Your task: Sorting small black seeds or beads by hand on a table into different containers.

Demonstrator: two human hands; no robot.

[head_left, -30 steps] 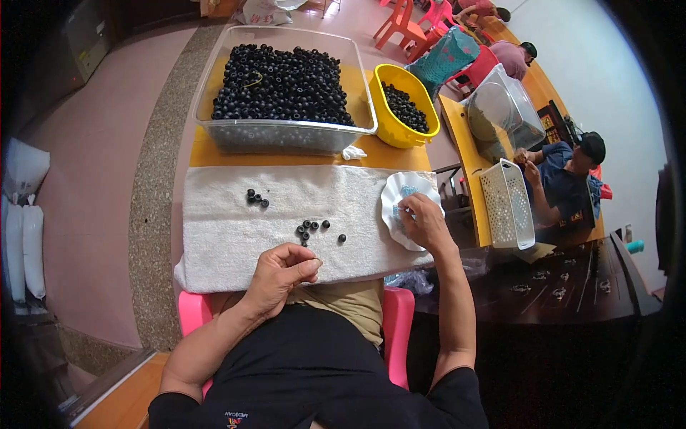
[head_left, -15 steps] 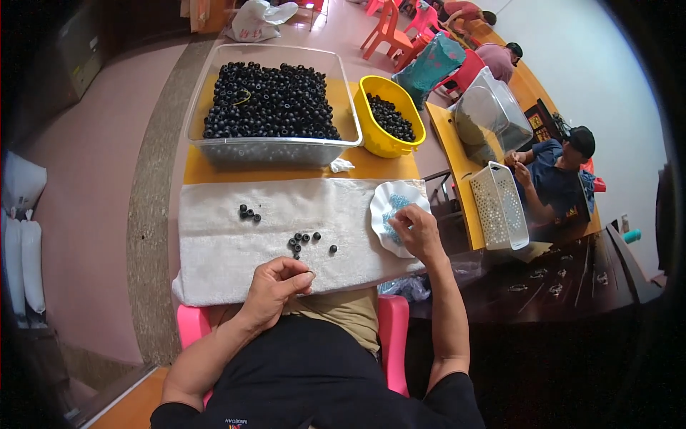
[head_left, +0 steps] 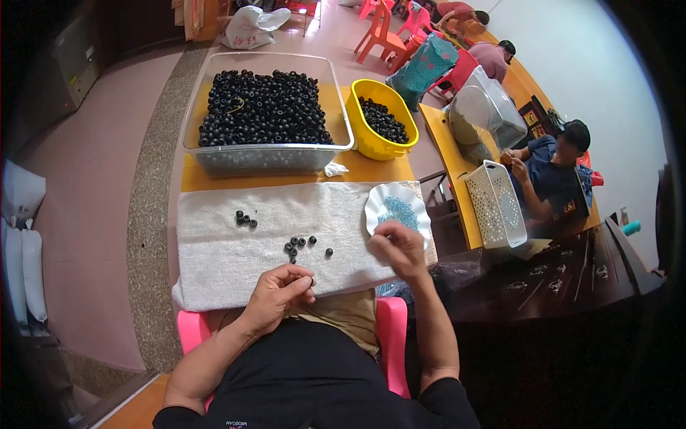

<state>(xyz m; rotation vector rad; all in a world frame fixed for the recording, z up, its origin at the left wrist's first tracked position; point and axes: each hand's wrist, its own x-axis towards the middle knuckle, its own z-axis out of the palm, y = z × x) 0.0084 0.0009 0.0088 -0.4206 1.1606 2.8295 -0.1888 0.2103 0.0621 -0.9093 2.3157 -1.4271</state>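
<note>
My left hand (head_left: 277, 297) is over the near edge of the white cloth (head_left: 214, 243), thumb and forefinger pinched on what looks like a black bead, mostly hidden by the fingers. Just beyond it lie several loose black beads (head_left: 294, 247) with holes, and one stands apart (head_left: 329, 252). A smaller cluster of beads (head_left: 246, 218) lies farther left. My right hand (head_left: 401, 252), slightly blurred, is over the near-left rim of a wavy white dish (head_left: 376, 204) with small clear-blue pieces (head_left: 399, 211) in it. Its fingers are pinched; anything between them is too small to make out.
Beyond the cloth stand a big clear tub (head_left: 264, 159) of black beads and a yellow basin (head_left: 357, 129) with more. A crumpled white tissue (head_left: 335, 169) lies between. At right, a person (head_left: 554, 168) sits by a white perforated basket (head_left: 493, 207). Chairs (head_left: 382, 39) stand behind.
My right hand has moved back toward me and slightly left, from over the blue pieces to the dish's near rim. My left hand stays pinched in nearly the same place.
</note>
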